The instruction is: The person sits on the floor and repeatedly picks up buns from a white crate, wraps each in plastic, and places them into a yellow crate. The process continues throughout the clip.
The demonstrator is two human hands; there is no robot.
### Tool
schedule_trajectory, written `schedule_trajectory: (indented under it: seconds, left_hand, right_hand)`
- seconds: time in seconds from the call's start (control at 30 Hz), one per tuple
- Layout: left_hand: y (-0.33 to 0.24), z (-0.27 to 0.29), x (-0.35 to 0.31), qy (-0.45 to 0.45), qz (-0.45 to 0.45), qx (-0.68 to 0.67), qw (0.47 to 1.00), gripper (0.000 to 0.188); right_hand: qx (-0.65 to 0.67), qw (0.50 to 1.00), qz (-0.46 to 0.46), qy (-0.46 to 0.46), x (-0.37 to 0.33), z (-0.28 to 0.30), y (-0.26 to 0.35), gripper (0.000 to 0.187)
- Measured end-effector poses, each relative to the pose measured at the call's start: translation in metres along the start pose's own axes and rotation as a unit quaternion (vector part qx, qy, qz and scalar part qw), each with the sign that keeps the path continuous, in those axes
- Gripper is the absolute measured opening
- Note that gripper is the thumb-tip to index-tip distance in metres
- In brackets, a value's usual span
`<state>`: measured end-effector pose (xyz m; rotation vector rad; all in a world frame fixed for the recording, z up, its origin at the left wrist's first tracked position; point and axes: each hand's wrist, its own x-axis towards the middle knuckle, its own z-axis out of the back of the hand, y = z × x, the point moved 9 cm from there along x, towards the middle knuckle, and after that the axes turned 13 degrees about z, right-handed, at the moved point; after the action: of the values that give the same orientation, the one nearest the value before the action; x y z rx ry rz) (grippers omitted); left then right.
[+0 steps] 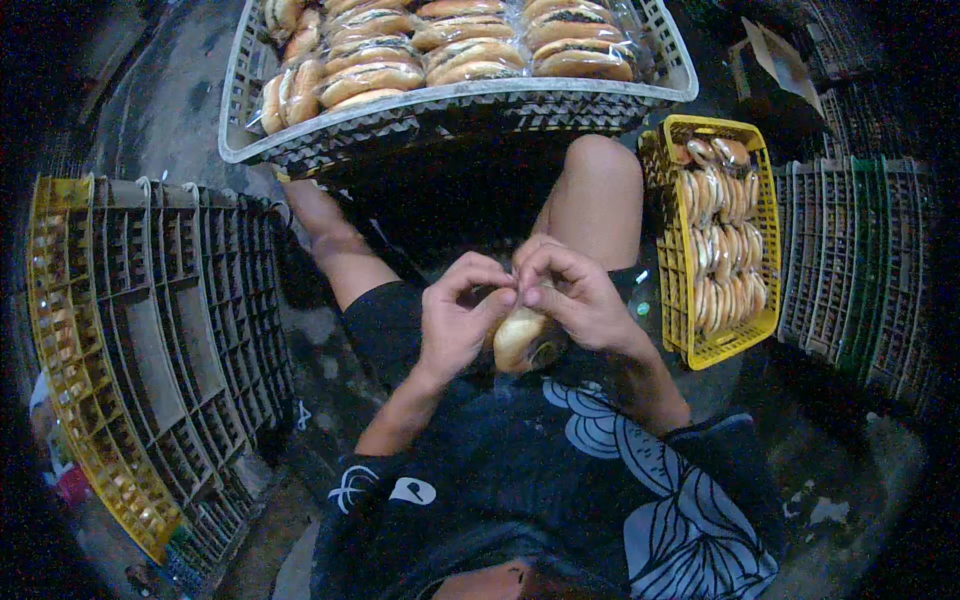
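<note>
In front of my lap is a golden filled bread roll [518, 338], apparently in clear plastic with a round mark low on it. My left hand [458, 315] is closed, its thumb and fingertips pinched together at the roll's upper end. Facing it, my right hand [582, 302] pinches at the same spot. The fingertips of both hands meet there, and the bit of plastic between them is too small to make out clearly.
A large grey crate [460, 95] of bagged filled rolls stands ahead, beyond my knees. To the right is a yellow crate [712, 350] holding rows of rolls. Stacked crates rise at the left [165, 300] and far right [850, 260].
</note>
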<state>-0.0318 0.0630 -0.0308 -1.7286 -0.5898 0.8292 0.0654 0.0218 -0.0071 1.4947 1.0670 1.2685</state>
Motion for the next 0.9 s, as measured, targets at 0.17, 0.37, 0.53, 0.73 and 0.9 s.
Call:
schedule_trajectory:
  seconds: [0.17, 0.37, 0.53, 0.73, 0.9]
  left_hand:
    - [-0.009, 0.007, -0.025, -0.097, -0.014, 0.100, 0.990, 0.009]
    - [-0.008, 0.017, -0.023, -0.089, 0.009, 0.217, 0.972, 0.007]
    - [0.003, 0.001, -0.030, -0.013, 0.047, 0.374, 0.926, 0.008]
    - [0.090, 0.003, -0.021, 0.022, 0.276, 0.065, 0.959, 0.016]
    - [0.054, -0.025, -0.019, 0.091, -0.056, 0.272, 0.956, 0.032]
  right_hand:
    - [0.007, 0.979, -0.131, -0.155, -0.016, 0.009, -0.025, 0.016]
    - [-0.263, 0.963, 0.038, 0.037, 0.006, -0.013, 0.008, 0.005]
    - [-0.371, 0.914, 0.010, 0.163, -0.014, -0.024, 0.006, 0.009]
    - [-0.466, 0.871, 0.008, 0.159, -0.046, -0.020, -0.010, 0.032]
    - [-0.255, 0.920, -0.279, 0.106, -0.074, 0.017, -0.047, 0.041]
